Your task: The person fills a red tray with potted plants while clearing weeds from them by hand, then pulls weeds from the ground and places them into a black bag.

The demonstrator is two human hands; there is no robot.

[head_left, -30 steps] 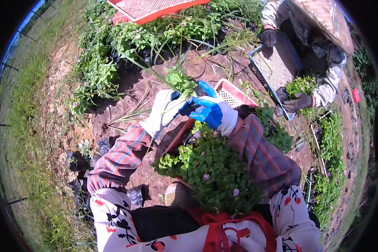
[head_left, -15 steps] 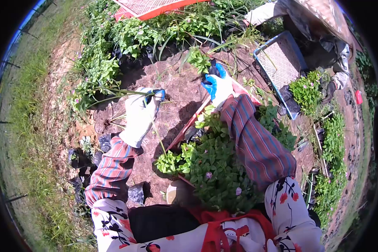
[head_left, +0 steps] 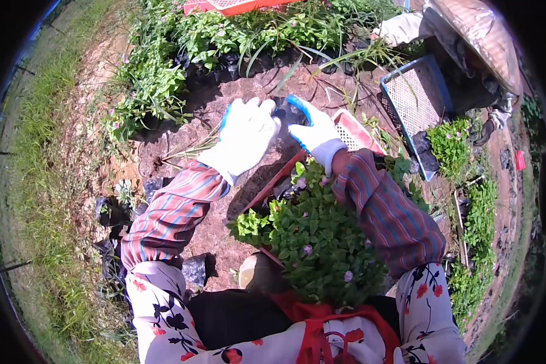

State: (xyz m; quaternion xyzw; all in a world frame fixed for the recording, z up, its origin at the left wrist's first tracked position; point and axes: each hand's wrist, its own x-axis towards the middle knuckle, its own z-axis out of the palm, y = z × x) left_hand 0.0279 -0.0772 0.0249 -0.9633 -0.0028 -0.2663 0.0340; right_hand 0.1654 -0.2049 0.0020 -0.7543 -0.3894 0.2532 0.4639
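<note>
Where left hand (head_left: 246, 136) faces right hand (head_left: 315, 127), black bag (head_left: 281, 108) between, both grips unclear

Outdoor site, lit by strong direct sun with hard-edged shadows; the floor is bare reddish-brown soil (head_left: 219, 242) at centre, giving way at 10 o'clock to a paler dirt strip (head_left: 94, 91). A green grass verge (head_left: 48, 200) occupies 9 o'clock, with a thin dark rod (head_left: 15, 266) at its outer edge towards 8 o'clock. A brown earth track (head_left: 508, 200) runs along 3 to 4 o'clock.
</note>
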